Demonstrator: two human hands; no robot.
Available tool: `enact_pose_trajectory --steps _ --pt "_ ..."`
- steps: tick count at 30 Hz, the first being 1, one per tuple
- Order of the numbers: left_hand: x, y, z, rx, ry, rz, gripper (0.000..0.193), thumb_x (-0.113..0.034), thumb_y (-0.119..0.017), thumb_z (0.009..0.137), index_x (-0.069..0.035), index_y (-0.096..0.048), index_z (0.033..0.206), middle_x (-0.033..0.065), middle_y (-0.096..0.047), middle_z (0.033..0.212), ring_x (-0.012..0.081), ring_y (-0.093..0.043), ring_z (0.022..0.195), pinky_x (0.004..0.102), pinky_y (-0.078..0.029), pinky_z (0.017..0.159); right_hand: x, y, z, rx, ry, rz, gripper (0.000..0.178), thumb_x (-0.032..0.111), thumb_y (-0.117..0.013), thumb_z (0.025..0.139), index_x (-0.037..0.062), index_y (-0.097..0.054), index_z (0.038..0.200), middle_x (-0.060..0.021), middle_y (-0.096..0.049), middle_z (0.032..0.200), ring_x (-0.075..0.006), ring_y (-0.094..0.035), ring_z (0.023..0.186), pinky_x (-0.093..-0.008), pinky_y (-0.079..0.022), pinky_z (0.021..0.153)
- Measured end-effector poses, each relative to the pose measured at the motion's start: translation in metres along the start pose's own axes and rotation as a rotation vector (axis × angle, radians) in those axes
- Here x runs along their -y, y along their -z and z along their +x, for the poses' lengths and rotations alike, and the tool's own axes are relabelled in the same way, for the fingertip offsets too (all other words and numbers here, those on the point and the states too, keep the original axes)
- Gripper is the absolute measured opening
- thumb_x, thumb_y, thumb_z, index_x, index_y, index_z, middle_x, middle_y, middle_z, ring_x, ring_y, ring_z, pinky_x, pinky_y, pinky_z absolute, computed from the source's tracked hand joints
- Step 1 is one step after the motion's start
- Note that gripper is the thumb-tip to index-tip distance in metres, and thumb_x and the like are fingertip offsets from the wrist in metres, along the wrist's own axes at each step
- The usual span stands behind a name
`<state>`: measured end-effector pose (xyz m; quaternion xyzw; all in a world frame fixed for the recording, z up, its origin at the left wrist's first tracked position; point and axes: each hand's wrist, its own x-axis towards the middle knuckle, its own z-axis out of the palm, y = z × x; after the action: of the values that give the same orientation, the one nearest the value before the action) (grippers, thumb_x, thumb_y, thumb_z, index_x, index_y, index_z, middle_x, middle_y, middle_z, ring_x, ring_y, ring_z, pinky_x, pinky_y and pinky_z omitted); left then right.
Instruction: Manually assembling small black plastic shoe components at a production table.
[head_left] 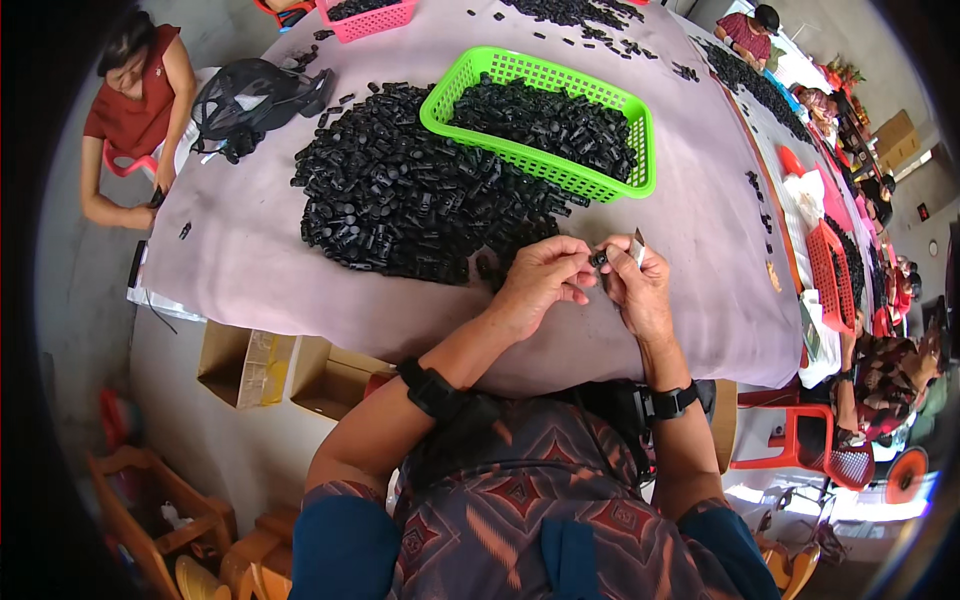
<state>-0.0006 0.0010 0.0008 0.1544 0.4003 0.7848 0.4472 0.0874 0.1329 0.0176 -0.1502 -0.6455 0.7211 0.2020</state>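
Over the near side of the cloth-covered table, my two hands meet. The fingers of my left hand [548,277] are closed in a pinch at a small black plastic part [599,259]. My right hand [638,288] is closed round a small knife [638,246], its pale pointed blade sticking up beside the thumb; its fingertips also touch the black part. A large heap of similar black plastic parts [400,190] lies to the left and ahead of my hands. Beyond them, a bright green slotted basket [645,150] holds many more, its near side against the heap.
A black fan-like object [250,100] sits at the table's left edge, near a seated person in red [140,100]. A pink basket [370,22] and scattered black parts lie at the far side. Open cardboard boxes [330,375] stand below the front edge. Other people work at right.
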Motion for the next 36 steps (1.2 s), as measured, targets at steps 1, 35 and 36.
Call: enact_pose_trajectory --steps 1,35,36 --pt "0.000 0.000 0.000 0.000 0.007 0.004 0.013 -0.013 -0.054 0.088 -0.003 -0.059 0.097 0.0043 -0.060 0.085 0.0109 -0.058 0.074 0.0261 -0.050 0.061 0.000 0.000 0.000 -0.024 -0.010 0.023 0.010 0.010 -0.055 0.087 0.0022 -0.062 0.087 0.0019 -0.055 0.065 -0.0008 -0.035 0.041 -0.0172 -0.024 0.036" --pt "0.010 -0.004 -0.004 0.133 -0.162 0.456 0.012 -0.006 -0.055 0.087 0.003 -0.057 0.095 0.0038 -0.059 0.083 0.0089 -0.058 0.072 0.0217 -0.049 0.061 0.025 -0.010 0.054 0.106 0.427 -1.005 0.012 0.008 -0.061 0.078 0.0042 -0.059 0.089 -0.0182 -0.059 0.071 -0.0340 -0.060 0.066 -0.0372 -0.046 0.060" --pt "0.010 -0.004 -0.004 0.134 -0.160 0.462 0.012 -0.006 -0.055 0.087 0.002 -0.057 0.095 0.0037 -0.059 0.083 0.0088 -0.058 0.072 0.0217 -0.049 0.061 0.024 -0.010 0.057 0.153 0.400 -1.009 0.012 0.009 -0.061 0.078 0.0046 -0.059 0.089 -0.0181 -0.060 0.072 -0.0360 -0.059 0.068 -0.0388 -0.046 0.060"
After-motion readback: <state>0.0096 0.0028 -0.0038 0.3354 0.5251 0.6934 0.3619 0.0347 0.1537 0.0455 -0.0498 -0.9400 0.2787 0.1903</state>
